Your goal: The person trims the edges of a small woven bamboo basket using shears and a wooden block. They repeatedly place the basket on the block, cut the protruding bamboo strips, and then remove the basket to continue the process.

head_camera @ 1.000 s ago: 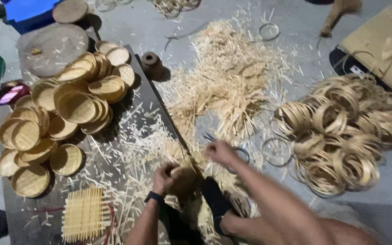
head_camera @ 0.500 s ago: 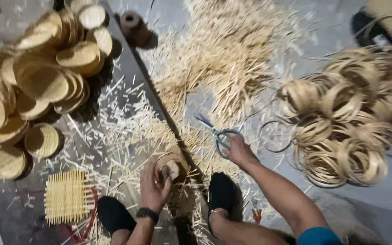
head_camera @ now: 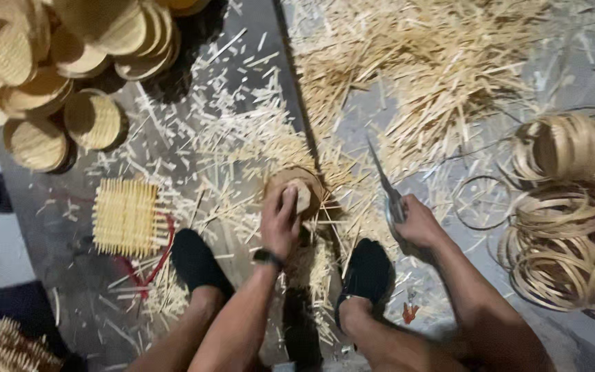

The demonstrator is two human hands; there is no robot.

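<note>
The left hand (head_camera: 280,220) is closed over a small round woven bamboo basket (head_camera: 299,189), pressing it down on the dark board (head_camera: 242,89) among scattered pale bamboo splinters (head_camera: 242,145). The right hand (head_camera: 418,222) is wrapped around the handles of metal scissors (head_camera: 388,193), blades pointing away. Finished round baskets (head_camera: 49,76) are stacked far left, a square woven bamboo mat (head_camera: 125,217) lies near the left black shoe (head_camera: 197,262), and coiled bamboo hoops (head_camera: 573,213) lie right.

My small round woven basket (head_camera: 302,193) sits tilted on the splinter-strewn floor; my scissors (head_camera: 388,194) point blades upward, just beside it.
</note>
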